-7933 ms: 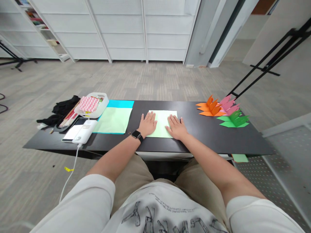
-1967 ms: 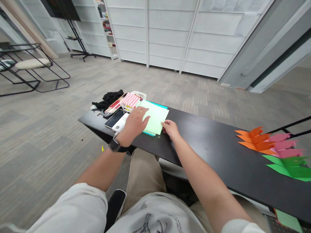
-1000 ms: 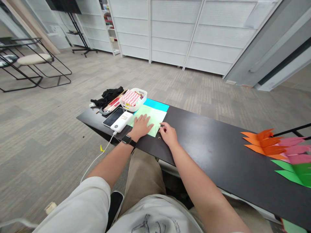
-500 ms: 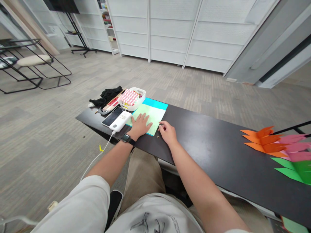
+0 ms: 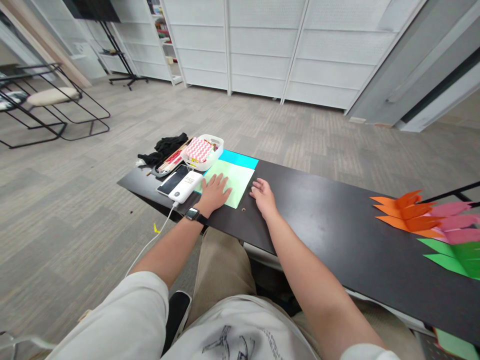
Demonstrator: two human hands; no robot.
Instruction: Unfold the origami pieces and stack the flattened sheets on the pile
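My left hand (image 5: pixel 213 195) lies flat with spread fingers on a light green sheet of paper (image 5: pixel 239 181). Under that sheet, a blue sheet of paper (image 5: pixel 240 159) shows along the far edge. Just right of the paper is my right hand (image 5: pixel 264 198), its fingers loosely bent and nothing visible in them. A white power bank (image 5: pixel 186 186) with a cable sits left of my left hand, against a dark-screened phone (image 5: pixel 173 180).
A white basket (image 5: pixel 219 151) holding a pink-and-white zigzag item stands at the table's far left. Beside it are a tray with long sticks and black cloth (image 5: pixel 168 145). Folded orange paper (image 5: pixel 405 216), pink paper (image 5: pixel 455 220) and green paper (image 5: pixel 452 260) stand at the right.
My right hand has moved away from the paper's right edge, slightly forward and to the right, and its fingers have loosened. My left hand stays pressed on the green sheet.
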